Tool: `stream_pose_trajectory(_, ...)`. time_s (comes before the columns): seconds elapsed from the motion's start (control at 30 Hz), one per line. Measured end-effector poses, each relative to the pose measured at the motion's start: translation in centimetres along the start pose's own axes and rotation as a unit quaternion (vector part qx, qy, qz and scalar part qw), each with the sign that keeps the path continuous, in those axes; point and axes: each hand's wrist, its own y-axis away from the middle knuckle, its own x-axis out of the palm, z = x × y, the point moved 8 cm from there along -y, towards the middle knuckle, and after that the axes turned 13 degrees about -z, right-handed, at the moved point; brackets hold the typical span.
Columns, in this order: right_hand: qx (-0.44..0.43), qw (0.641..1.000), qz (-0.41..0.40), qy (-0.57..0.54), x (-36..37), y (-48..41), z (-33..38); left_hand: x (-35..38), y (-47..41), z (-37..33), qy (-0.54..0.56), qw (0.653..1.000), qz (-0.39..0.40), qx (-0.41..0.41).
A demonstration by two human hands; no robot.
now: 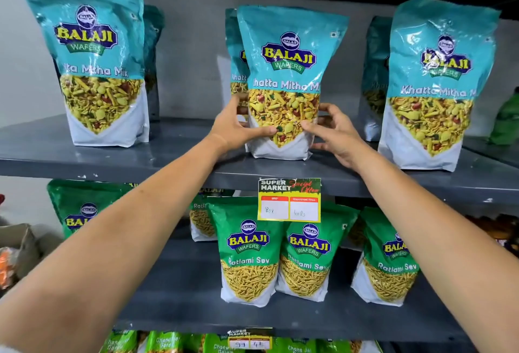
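Head view: your left hand [236, 125] and right hand [337, 133] clasp the lower side edges of a tall teal plastic snack pouch [286, 71], thumbs on its front and fingers curled behind. It stands upright between your fingers on the grey metal shelf [168, 161], long axis vertical. Both hands are equally near.

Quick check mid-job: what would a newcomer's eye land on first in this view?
First, two bare arms reaching to the middle blue Khatta Mitha Mix pouch, which stands on the upper shelf. The left hand and the right hand hold its lower sides. Next, the yellow price tag on that shelf's front edge just below the pouch, above the green Ratlami Sev pouches on the shelf beneath.
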Motion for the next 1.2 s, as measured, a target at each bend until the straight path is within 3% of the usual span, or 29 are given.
stream_pose_trajectory(0.17, -0.003, 0.999, 0.047, 0.020, 3.6, 0.2, 0.8, -3.3, -0.2, 1.1, 0.008, 1.000, -0.010, -0.009)
stream_pose_trajectory(0.63, -0.053, 0.996, 0.041, 0.051, 4.6, 0.2, 0.0, -5.1, -0.4, 2.4, 0.014, 0.999, -0.028, -0.010)
stream_pose_trajectory(0.73, -0.094, 0.993, -0.035, 0.067, 3.1, 0.4, 0.9, -5.7, -0.1, 2.3, 0.018, 0.998, -0.058, -0.023)
stream_pose_trajectory(0.8, -0.117, 0.983, -0.140, 0.010, 0.5, 0.9, 1.8, -7.1, 0.4, 1.7, 0.029, 0.993, -0.109, -0.024)
stream_pose_trajectory(0.97, -0.160, 0.909, -0.364, -0.128, -5.7, 5.3, 3.6, -11.5, 4.3, 0.1, 0.110, 0.958, -0.258, 0.059)
stream_pose_trajectory(1.1, -0.156, 0.882, -0.385, -0.222, -6.6, 11.8, 1.3, -12.7, 9.9, 0.5, 0.169, 0.950, -0.234, 0.120)
stream_pose_trajectory(1.2, -0.104, 0.887, -0.394, -0.219, -6.4, 17.2, -4.6, -12.8, 14.0, 4.9, 0.132, 0.959, -0.231, 0.099)
